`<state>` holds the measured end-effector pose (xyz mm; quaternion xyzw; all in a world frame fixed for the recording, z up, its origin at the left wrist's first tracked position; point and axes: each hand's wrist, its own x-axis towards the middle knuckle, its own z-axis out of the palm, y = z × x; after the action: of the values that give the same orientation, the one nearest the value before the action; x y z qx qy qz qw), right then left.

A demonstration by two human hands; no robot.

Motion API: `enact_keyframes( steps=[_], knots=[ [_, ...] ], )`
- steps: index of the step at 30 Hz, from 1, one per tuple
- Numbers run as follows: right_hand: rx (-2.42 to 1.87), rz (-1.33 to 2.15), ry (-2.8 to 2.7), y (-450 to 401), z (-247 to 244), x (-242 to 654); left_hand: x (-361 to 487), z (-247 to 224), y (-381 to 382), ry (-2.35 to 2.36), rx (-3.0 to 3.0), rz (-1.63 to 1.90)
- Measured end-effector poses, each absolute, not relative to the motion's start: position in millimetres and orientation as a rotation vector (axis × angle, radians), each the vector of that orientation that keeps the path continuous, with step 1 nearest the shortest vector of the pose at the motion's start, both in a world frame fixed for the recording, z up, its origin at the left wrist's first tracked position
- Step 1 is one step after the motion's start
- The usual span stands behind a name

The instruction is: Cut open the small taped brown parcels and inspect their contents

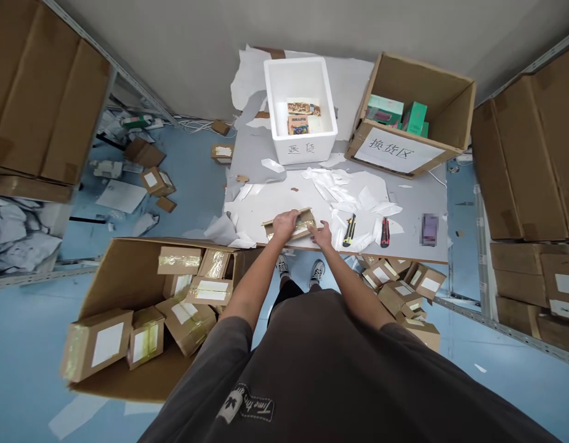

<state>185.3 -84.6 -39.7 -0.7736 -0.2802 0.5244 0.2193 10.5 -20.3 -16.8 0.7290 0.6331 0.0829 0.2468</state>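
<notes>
A small cardboard box (305,218) with shiny tape on it lies near the front edge of the table, its top side partly opened. My left hand (284,226) is closed over its left part and covers some of it. At the box's right end my right hand (322,235) grips the edge with its fingers. What the box contains is hard to make out. To the right lie a yellow-and-black utility knife (349,231) and a red-and-black utility knife (385,232). White paper scraps (333,184) are strewn behind the box.
A white foam bin (303,151) with small packages and a cardboard carton (404,161) with green boxes stand at the table's back. A large carton (122,271) of parcels is at left. More parcels (398,294) lie right of my legs. Shelving flanks both sides.
</notes>
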Motion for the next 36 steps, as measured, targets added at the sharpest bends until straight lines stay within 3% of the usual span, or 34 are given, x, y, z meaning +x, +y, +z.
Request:
enact_keyframes(
  steps=[6,10,14,21,30,36],
  knots=[
    [-2.266,1.335,-0.966,-22.7,-43.0,134.3,-66.7,-18.4,-2.9,2.184,1.452,0.360],
    [-2.346,1.148,-1.251,24.5,-42.1,85.7,-106.6,-35.9,-12.0,2.192,1.167,0.654],
    [-2.390,1.073,-1.381,42.5,-29.2,58.3,-130.8,-45.5,-18.9,2.138,1.323,0.796],
    [-2.247,0.980,-1.687,-11.3,-4.9,30.3,-151.7,-34.6,-38.5,1.400,2.112,0.307],
    [-2.093,1.262,-1.257,-32.7,2.6,90.4,-152.2,-29.4,-39.6,1.314,1.892,0.260],
    [-2.265,1.220,-1.232,-37.2,-3.1,93.1,-153.9,-24.8,-52.5,1.225,1.963,0.097]
  ],
)
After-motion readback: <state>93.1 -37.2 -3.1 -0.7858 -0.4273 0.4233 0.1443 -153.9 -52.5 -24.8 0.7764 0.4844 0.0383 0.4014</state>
